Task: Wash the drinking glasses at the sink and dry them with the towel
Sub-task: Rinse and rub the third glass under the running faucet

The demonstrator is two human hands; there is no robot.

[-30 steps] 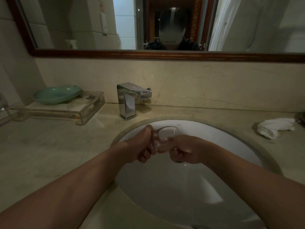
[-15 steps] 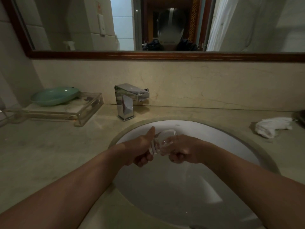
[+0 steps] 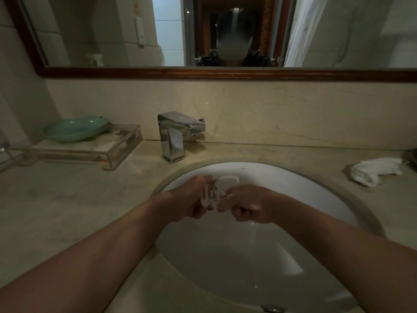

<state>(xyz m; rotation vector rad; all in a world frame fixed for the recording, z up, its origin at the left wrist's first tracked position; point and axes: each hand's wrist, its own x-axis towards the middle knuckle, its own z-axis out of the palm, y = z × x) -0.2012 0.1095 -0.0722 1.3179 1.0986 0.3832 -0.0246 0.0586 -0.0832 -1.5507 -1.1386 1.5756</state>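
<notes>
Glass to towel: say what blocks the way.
Nothing visible does. The left hand and right hand hold the glass over the sink; the towel lies to its right on the counter, bare rim between.

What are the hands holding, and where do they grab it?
A drinking glass over the sink: left hand grips one side, right hand the other.

**A bathroom, seen at the washbasin**

The left hand (image 3: 191, 199) and right hand (image 3: 250, 206) grip a clear drinking glass (image 3: 212, 195) over a round white ceramic basin (image 3: 293, 199) sunk in a beige marble counter (image 3: 67, 199). Just beyond the grip, to its left, stands a square chrome tap (image 3: 178, 136). Above it, a dark wood-framed mirror (image 3: 225, 72) reflects white wall tiles (image 3: 168, 30) and a pale curtain (image 3: 297, 30). Far left of the grip, a pale green oval dish (image 3: 74, 129) sits on a clear acrylic tray (image 3: 121, 150). Well to the right lies a crumpled white towel (image 3: 379, 170).
</notes>
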